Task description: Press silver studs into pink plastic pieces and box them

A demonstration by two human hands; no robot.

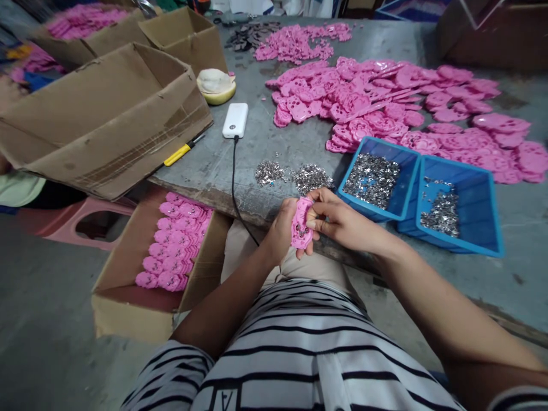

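Note:
A pink moulded plastic piece (301, 227) is held over my lap, just off the table's front edge. My left hand (285, 228) grips it from the left, with fingertips showing beneath. My right hand (331, 217) is closed, thumb and forefinger pinched at the piece's right side; whether a small part sits between them is hidden. Small metal bits show on the piece's lower half. Close beyond my hands lie two heaps of small shiny metal parts, a left heap (269, 172) and a right heap (312, 177).
Two blue bins, one left (411, 191) and one right (479, 240), hold metal parts. Pink pieces (368, 91) spread behind them. A white power bank (235, 120) trails a cable. A yellow-handled screwdriver (177, 154) lies by a carton (107, 114). Another carton (132, 317) holds stacked pink pieces.

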